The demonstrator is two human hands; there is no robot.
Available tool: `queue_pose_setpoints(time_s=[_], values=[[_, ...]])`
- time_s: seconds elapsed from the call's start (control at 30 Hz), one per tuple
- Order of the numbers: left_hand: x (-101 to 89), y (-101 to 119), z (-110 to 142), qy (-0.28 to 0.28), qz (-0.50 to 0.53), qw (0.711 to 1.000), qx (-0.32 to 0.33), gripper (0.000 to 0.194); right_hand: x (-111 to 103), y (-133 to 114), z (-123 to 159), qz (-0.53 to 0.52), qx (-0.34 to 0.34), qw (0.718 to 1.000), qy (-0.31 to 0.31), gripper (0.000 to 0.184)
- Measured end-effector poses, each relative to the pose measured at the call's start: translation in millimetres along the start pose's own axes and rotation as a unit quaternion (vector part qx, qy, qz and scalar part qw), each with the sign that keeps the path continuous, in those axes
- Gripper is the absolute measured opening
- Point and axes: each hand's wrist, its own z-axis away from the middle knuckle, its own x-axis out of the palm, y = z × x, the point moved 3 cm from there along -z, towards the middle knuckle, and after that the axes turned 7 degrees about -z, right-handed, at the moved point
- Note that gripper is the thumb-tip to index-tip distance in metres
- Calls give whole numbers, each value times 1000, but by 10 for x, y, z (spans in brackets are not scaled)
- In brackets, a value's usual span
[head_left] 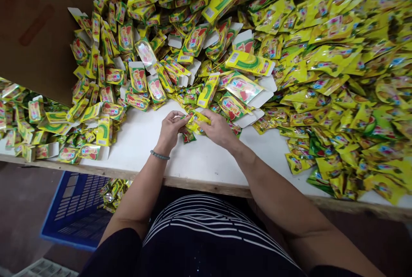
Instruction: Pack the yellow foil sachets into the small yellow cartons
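Both of my hands meet over the white table (199,161) near its front edge. My left hand (169,131), with a bead bracelet on the wrist, pinches one end of a small bundle of yellow sachets (197,121). My right hand (218,129) curls over the other end of the same bundle. A green and red sachet (188,136) lies on the table just under the hands.
A heap of small yellow cardboard boxes (154,62) covers the table's left and back. Loose yellow sachets (347,83) pile up on the right. A brown carton wall (38,28) stands at the far left. A blue crate (75,210) sits on the floor below.
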Motion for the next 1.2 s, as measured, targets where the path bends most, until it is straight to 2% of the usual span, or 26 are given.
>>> queue_pose_setpoints(time_s=[0.1, 0.17, 0.27, 0.37, 0.53, 0.67, 0.87, 1.0, 1.13, 1.2], values=[[12, -3, 29, -59, -10, 997, -45, 52, -24, 67, -38, -48, 10, 998, 40, 25], [8, -17, 38, -78, -19, 995, -63, 48, -57, 127, -63, -104, 26, 993, 57, 30], [-2, -37, 30, -56, -6, 998, -42, 46, -92, 186, -86, -174, 43, 982, 63, 41], [6, -62, 14, -43, -2, 999, -22, 48, -98, 201, -102, -184, 41, 981, 52, 50], [15, -84, 5, -27, -3, 1000, 0, 42, -118, 207, -115, -199, 14, 976, 88, 56], [38, -76, 42, -32, 19, 999, 12, 44, -50, 200, -85, -166, 16, 984, 64, 55], [103, -61, 71, -62, 19, 998, 27, 47, 7, 148, -39, -77, 3, 995, 70, 54], [134, -60, 76, -43, 31, 998, 38, 51, -40, 146, -49, -110, 32, 990, 79, 64], [146, -16, 92, -62, 26, 997, 27, 50, -86, 82, -47, -116, 55, 992, -9, 47], [155, 65, 61, -74, -3, 997, 28, 48, -173, 20, -47, -72, 42, 996, 15, 38]])
